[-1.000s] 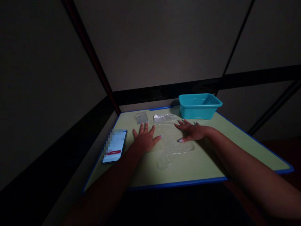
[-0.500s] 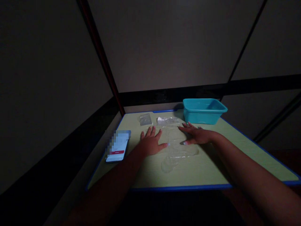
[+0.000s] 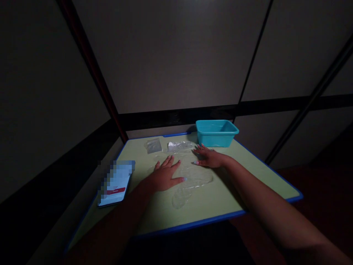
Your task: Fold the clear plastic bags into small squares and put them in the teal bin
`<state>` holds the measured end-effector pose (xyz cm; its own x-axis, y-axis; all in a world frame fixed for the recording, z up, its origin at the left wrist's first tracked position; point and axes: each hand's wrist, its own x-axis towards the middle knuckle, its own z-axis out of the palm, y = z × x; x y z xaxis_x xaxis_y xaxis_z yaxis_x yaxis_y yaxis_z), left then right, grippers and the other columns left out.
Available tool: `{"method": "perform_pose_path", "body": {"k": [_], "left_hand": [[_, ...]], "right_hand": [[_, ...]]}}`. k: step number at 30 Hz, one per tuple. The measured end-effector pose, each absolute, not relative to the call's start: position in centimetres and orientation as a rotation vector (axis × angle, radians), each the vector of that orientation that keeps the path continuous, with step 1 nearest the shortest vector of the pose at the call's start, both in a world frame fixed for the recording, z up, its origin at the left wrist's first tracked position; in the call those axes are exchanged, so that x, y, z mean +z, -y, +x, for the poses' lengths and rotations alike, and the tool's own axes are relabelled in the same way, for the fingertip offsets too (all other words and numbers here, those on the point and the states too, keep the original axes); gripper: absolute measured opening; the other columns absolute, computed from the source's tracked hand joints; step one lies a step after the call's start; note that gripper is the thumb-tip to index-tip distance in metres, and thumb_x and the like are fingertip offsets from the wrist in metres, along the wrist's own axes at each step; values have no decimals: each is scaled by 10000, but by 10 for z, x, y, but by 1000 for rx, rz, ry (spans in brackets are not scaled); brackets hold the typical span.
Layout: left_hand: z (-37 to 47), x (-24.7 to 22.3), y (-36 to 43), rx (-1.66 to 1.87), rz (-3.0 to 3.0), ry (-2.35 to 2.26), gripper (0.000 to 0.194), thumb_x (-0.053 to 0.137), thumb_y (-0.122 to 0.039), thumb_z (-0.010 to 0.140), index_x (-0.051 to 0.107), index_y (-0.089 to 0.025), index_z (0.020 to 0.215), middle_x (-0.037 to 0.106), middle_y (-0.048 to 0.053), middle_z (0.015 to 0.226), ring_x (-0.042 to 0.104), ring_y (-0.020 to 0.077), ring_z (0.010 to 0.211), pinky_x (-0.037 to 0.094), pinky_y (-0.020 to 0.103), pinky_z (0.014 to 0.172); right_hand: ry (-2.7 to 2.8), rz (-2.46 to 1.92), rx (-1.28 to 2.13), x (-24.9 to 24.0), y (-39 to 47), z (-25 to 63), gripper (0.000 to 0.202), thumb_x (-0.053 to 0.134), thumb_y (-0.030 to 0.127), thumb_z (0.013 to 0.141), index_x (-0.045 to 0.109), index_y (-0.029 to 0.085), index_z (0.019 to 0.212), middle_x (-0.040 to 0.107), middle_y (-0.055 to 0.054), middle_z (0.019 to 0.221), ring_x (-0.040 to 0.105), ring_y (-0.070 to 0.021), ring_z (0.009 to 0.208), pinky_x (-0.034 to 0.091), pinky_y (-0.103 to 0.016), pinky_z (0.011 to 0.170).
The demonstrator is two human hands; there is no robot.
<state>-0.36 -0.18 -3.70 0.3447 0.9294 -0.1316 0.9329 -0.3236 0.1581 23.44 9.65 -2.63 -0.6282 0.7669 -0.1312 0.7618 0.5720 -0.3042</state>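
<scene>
The clear plastic [image 3: 197,182] lies flat on the table [image 3: 220,198]. The left hand [image 3: 164,177] has slid closer to the right hand [image 3: 211,159], so it reaches further over the plastic. Both grips are spread apart, holding nothing.

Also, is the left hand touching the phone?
Apart. The head view shows a strip of pale tabletop between the left hand and the phone.
</scene>
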Motion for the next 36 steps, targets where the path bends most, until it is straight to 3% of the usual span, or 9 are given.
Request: {"method": "perform_pose_path", "body": {"k": [4, 11, 17, 25, 29, 32, 36], "left_hand": [[-4, -34, 3, -8, 2433, -1665, 835, 357, -711, 757, 111, -267, 1420, 6, 131, 1481, -33, 281, 1352, 77, 572, 1025], [0, -27, 8, -166, 2466, -1560, 1170, 561, -786, 498, 20, -298, 1413, -114, 150, 1455, -116, 352, 1323, 34, 643, 979], [6, -26, 10, -159, 2524, -1501, 1218, 588, -775, 469, 0, -281, 1413, -145, 151, 1446, -126, 356, 1321, 24, 641, 981], [5, -30, 9, -140, 2559, -1559, 1101, 531, -770, 562, 33, -287, 1417, -90, 139, 1467, -77, 363, 1332, 52, 637, 985], [5, -25, 6, 42, 2593, -1637, 824, 402, -668, 763, 95, -278, 1421, -16, 113, 1486, -25, 322, 1349, 91, 593, 1010], [2, -23, 3, 186, 2557, -1811, 650, 279, -560, 868, 129, -255, 1422, 2, 106, 1489, -10, 288, 1356, 111, 575, 1018], [-3, -27, 0, 194, 2492, -2084, 703, 336, -575, 842, 155, -218, 1421, -5, 131, 1486, -20, 332, 1348, 79, 627, 992]], "right_hand": [[2735, -1310, 551, -31, -100, 235, 814, 485, 598, 760, 246, 167, 1407, 84, -137, 1477, -17, -308, 1347, 116, -553, 1045], [2685, -1210, 563, -39, -108, 237, 810, 514, 587, 754, 295, 133, 1389, 146, -147, 1467, 50, -291, 1348, 158, -463, 1075], [2661, -1228, 592, -38, -107, 235, 812, 506, 612, 747, 313, 144, 1382, 150, -142, 1468, 54, -289, 1348, 143, -460, 1079], [2711, -1308, 603, -27, -97, 233, 826, 495, 622, 748, 253, 183, 1403, 100, -125, 1479, 19, -278, 1353, 113, -521, 1058], [2706, -1310, 610, -26, -96, 233, 863, 486, 653, 733, 252, 164, 1404, 99, -139, 1478, 25, -267, 1354, 108, -460, 1076], [2722, -1332, 620, -27, -97, 233, 859, 475, 662, 734, 239, 186, 1409, 83, -125, 1482, 19, -275, 1353, 96, -487, 1071], [2754, -1355, 632, -28, -97, 234, 865, 453, 684, 727, 203, 226, 1417, 45, -98, 1488, 15, -300, 1351, 63, -559, 1047]]}}
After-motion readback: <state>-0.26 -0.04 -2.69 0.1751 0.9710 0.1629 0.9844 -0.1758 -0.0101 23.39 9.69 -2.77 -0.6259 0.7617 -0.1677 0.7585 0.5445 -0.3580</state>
